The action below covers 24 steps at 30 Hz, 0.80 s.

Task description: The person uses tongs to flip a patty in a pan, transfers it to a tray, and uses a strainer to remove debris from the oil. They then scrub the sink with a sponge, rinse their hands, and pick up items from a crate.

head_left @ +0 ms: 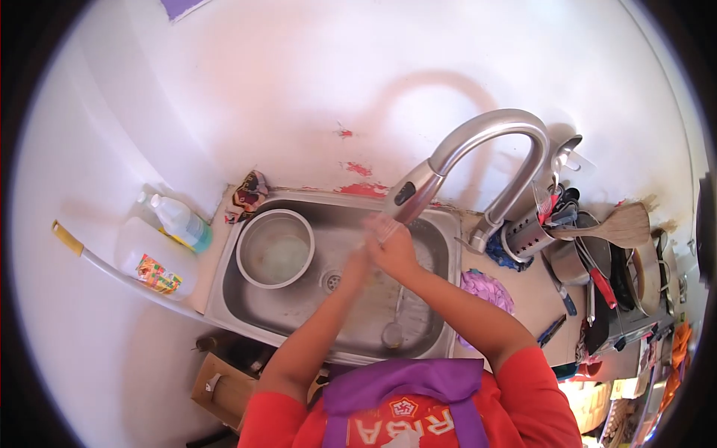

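Both hands are together under the steel faucet (pixel 414 193), over the sink (pixel 351 302). My left hand (pixel 359 260) is smeared by motion and meets my right hand, so its fingers do not show clearly. My right hand (pixel 391 250) has its fingers curled just below the spout; a pale, clear blur at the fingertips may be water, and what it holds, if anything, cannot be made out. A round metal pan (pixel 275 249) with cloudy liquid sits in the sink's left part. Near the front right of the basin lies a ladle-like utensil (pixel 392 334).
Left of the sink stand a large white jug (pixel 153 261) and a bottle of blue-green liquid (pixel 183 222). A pink cloth (pixel 487 293) lies to the right. Beyond it are a utensil holder (pixel 525 239), a wooden spatula (pixel 621 225), pots and knives. A cardboard box (pixel 220 392) is below left.
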Each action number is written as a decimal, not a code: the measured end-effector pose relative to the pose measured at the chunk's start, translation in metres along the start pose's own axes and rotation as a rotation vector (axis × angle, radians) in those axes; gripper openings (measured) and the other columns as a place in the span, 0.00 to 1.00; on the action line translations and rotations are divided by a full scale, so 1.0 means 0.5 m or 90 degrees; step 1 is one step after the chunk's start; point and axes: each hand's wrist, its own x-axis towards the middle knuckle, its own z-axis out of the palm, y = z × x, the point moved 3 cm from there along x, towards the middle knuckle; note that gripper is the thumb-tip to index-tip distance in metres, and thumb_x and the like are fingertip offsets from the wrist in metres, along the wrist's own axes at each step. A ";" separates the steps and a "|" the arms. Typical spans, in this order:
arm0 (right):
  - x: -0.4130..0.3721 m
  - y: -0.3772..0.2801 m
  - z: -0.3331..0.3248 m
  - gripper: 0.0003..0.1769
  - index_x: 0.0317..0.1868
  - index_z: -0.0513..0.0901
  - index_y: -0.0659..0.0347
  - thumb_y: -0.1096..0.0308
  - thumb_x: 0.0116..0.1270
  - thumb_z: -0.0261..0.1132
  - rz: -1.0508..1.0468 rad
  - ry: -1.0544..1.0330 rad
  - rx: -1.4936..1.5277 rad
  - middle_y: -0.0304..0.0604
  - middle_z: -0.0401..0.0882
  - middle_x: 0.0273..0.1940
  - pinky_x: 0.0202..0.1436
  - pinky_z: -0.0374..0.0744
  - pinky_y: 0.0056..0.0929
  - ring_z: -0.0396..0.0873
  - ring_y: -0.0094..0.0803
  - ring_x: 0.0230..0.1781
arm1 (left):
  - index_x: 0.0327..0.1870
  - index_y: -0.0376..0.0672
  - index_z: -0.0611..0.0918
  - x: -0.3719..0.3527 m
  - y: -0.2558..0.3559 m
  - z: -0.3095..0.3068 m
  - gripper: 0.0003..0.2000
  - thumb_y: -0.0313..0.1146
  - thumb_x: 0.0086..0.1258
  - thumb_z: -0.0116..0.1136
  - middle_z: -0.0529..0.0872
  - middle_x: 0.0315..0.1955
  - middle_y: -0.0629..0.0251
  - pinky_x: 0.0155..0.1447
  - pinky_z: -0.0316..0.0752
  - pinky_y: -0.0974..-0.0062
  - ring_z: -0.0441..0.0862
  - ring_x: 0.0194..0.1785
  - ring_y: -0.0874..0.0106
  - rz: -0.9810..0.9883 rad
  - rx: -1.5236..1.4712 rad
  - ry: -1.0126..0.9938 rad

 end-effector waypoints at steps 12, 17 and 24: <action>0.001 0.024 0.076 0.16 0.50 0.78 0.61 0.65 0.62 0.59 0.132 0.130 0.127 0.53 0.76 0.50 0.59 0.70 0.41 0.72 0.48 0.55 | 0.56 0.43 0.72 0.027 0.048 0.050 0.18 0.44 0.73 0.41 0.76 0.53 0.59 0.60 0.69 0.65 0.72 0.58 0.67 -0.012 -0.766 -0.044; 0.013 0.064 0.069 0.17 0.50 0.77 0.58 0.63 0.62 0.60 -0.126 0.052 -0.043 0.52 0.78 0.45 0.50 0.75 0.38 0.76 0.45 0.48 | 0.57 0.43 0.72 0.071 -0.041 0.014 0.20 0.45 0.72 0.43 0.77 0.53 0.63 0.58 0.71 0.65 0.74 0.56 0.67 -0.032 -0.734 -0.155; 0.115 0.342 0.049 0.14 0.45 0.77 0.57 0.69 0.58 0.57 -0.024 0.090 0.065 0.44 0.75 0.48 0.46 0.75 0.37 0.70 0.44 0.50 | 0.65 0.42 0.66 -0.070 0.058 -0.037 0.25 0.47 0.73 0.43 0.72 0.60 0.61 0.65 0.63 0.64 0.70 0.62 0.66 -0.284 -0.354 -0.038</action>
